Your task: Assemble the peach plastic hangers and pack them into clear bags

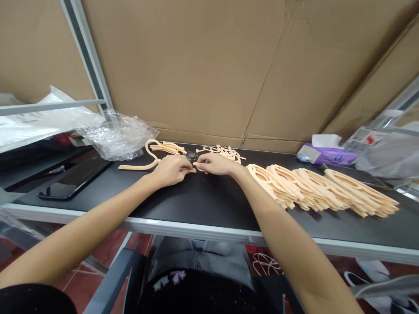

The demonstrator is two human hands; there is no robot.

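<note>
Working with both hands at close quarters, a person holds a beige hanger (pixel 137 167) under the left hand (pixel 172 170), its hook and a straight arm showing to the left of that grip and a flat end jutting out at the fingertips. The right hand (pixel 216 163), just beside it, pinches a small piece (pixel 195 164) between thumb and forefinger; whether piece and hanger touch is too fine to tell.

Just beyond the right hand lies a tangle of loose beige parts (pixel 225 152); beyond the left, a little bundle of slimmer strips (pixel 168 148). To the right of the grip, overlapping stacks (pixel 314 187) of similar beige shapes fan along the black table (pixel 203 205), with a purple tissue pack (pixel 330 155) behind them. Well to the left of the hands lies a dark slab (pixel 77 179), with crumpled clear wrap (pixel 118 135) near it.

The step in hand appears to be the close fitting or handling of the small piece at the hanger's end. The next move seems to call for a steady left hold and a fine, well-aligned push or turn from the right fingertips.
</note>
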